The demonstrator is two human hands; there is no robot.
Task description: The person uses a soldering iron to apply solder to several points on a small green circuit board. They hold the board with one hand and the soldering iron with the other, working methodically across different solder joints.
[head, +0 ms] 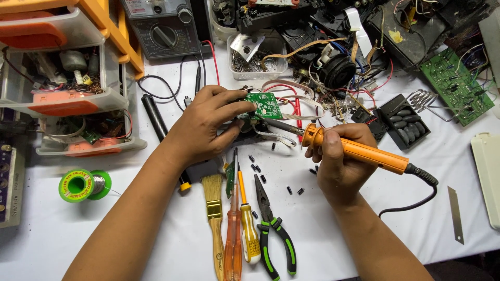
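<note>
Pliers (273,229) are lying unused; left hand (205,125) fingers are pinching the green circuit board (263,105), right hand (338,161) is gripping the soldering iron (359,152), soldering seemingly underway.

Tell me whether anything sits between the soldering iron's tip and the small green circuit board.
Nothing visible does. The right hand aims the soldering iron at the green circuit board held by the left hand; only loose wires lie beneath.

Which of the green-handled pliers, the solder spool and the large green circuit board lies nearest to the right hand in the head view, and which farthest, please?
From the right hand:
1. Green-handled pliers, just lower left.
2. Large green circuit board, upper right.
3. Solder spool, far left.
</note>
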